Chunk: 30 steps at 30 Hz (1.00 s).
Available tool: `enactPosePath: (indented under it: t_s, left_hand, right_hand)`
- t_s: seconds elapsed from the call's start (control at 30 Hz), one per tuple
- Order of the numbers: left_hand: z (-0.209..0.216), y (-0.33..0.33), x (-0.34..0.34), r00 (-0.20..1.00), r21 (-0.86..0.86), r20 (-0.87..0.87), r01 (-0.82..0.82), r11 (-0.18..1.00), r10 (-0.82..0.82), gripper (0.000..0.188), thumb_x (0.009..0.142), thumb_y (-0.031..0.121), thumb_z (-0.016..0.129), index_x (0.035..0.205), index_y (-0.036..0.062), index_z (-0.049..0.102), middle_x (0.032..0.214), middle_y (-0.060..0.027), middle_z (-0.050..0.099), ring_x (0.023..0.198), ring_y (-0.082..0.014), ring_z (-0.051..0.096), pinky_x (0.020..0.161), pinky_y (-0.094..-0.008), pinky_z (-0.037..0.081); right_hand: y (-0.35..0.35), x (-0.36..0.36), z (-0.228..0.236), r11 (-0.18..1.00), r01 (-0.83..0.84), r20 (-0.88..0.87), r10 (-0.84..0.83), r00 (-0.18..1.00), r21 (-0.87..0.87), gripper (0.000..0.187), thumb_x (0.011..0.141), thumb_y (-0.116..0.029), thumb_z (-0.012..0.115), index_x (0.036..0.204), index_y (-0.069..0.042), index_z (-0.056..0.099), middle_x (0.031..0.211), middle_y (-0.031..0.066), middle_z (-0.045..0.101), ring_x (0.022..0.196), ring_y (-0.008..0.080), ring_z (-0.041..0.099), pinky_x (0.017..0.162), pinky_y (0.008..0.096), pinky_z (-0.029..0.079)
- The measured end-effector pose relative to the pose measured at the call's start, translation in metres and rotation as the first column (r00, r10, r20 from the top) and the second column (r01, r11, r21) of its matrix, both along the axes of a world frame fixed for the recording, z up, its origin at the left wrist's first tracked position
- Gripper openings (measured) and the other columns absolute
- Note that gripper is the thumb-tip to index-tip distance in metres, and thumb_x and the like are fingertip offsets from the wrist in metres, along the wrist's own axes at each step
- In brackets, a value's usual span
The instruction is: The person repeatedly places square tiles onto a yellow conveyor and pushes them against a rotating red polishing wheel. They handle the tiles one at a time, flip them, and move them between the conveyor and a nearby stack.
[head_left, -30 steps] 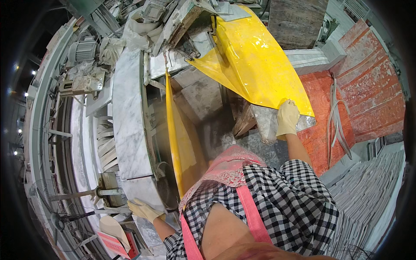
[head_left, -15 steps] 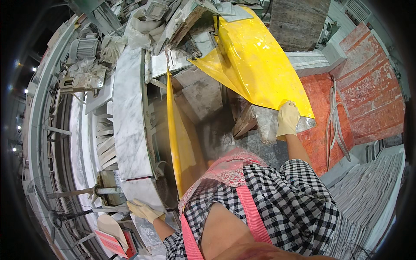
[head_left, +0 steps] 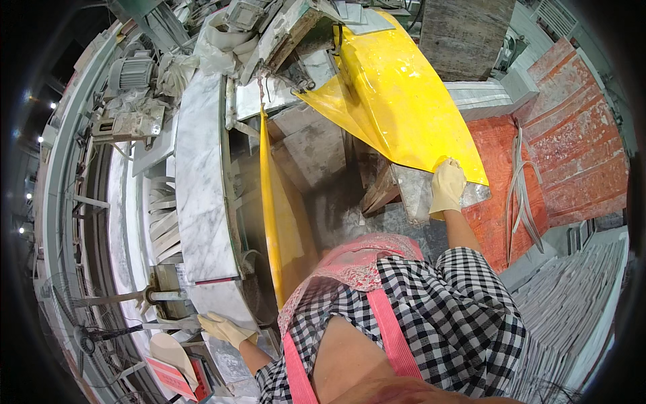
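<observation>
My left hand (head_left: 227, 328), in a cream glove, lies with fingers stretched out beside the near end of a pale stone piece (head_left: 219, 300). That piece meets a long grey-veined white marble slab (head_left: 200, 182) along a dark red seam. At the other side my right hand (head_left: 448, 186), gloved alike, has its fingers curled over the near edge of a wet yellow plastic sheet (head_left: 410, 94). The sheet drapes over a grey slab-like surface (head_left: 416, 192), whose corner shows under my hand. Its fingertips are partly hidden.
A second yellow sheet (head_left: 269, 215) hangs along the marble's right side. Beyond stand a grey motor (head_left: 131, 73) and a dusty machine part (head_left: 296, 37). An orange-red woven sheet (head_left: 494, 195) with loose straps (head_left: 518, 195) and stacked thin slabs (head_left: 572, 303) are at right.
The seam between the marble slab and the pale piece sits slightly nearer to me. Both hands stay almost where they were.
</observation>
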State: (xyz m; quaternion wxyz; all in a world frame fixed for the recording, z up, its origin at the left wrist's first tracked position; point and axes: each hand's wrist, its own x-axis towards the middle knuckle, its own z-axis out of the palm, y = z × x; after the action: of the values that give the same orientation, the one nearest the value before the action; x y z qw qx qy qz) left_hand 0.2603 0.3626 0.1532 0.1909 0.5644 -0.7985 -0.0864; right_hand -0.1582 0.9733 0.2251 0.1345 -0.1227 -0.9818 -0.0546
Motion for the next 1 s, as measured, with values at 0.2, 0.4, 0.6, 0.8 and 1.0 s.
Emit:
enactPosePath:
  t_s: [0.2,0.4,0.6,0.8,1.0]
  left_hand:
    - [0.002,0.005,0.0,1.0,0.021,-0.021,-0.021,1.0,0.021,0.062,0.109,0.043,0.036,0.15,-0.0032,0.043,0.153,-0.0255,0.045,0.142,-0.0419,0.041,0.119,-0.0485,0.032]
    - [-0.002,0.003,0.005,0.999,0.033,-0.033,-0.023,0.999,0.024,0.063,0.109,0.043,0.035,0.151,-0.0035,0.042,0.154,-0.0258,0.044,0.143,-0.0422,0.04,0.119,-0.0482,0.032]
    - [-0.006,0.003,0.009,0.999,-0.004,-0.038,0.001,1.0,-0.001,0.063,0.109,0.043,0.034,0.151,-0.0039,0.042,0.153,-0.0262,0.044,0.141,-0.0426,0.042,0.118,-0.0478,0.033]
    - [-0.011,0.001,0.012,0.998,0.017,-0.051,-0.028,0.999,0.029,0.062,0.109,0.042,0.033,0.15,-0.0044,0.042,0.153,-0.0262,0.045,0.141,-0.0421,0.042,0.118,-0.0475,0.034]
    - [-0.005,0.004,0.016,0.991,0.141,-0.123,-0.029,0.99,0.046,0.067,0.107,0.046,0.039,0.156,0.0003,0.035,0.16,-0.024,0.036,0.144,-0.0402,0.04,0.119,-0.0459,0.033]
  right_hand:
    - [-0.003,0.001,0.001,1.0,-0.001,-0.027,0.001,1.0,-0.012,0.024,0.094,-0.017,0.054,0.1,0.001,0.069,0.104,0.0201,0.071,0.094,0.0352,0.07,0.082,0.0475,0.056]
    - [-0.005,0.003,0.005,1.0,-0.013,-0.014,0.013,1.0,-0.017,0.024,0.094,-0.016,0.054,0.101,0.002,0.069,0.104,0.0209,0.071,0.093,0.0362,0.07,0.081,0.0467,0.057]
    - [-0.011,0.005,0.015,0.999,-0.012,0.005,0.012,1.0,-0.045,0.026,0.09,-0.014,0.054,0.104,0.004,0.068,0.104,0.0215,0.069,0.095,0.0347,0.069,0.082,0.0449,0.055]
    - [-0.012,0.007,0.019,0.999,-0.021,0.022,0.021,1.0,-0.038,0.025,0.09,-0.013,0.054,0.103,0.003,0.068,0.107,0.0224,0.07,0.097,0.0348,0.069,0.083,0.0442,0.055]
    - [-0.011,0.004,0.013,0.999,0.003,-0.01,-0.003,1.0,-0.034,0.026,0.093,-0.016,0.053,0.103,0.003,0.068,0.106,0.0221,0.07,0.095,0.0363,0.069,0.083,0.0463,0.056]
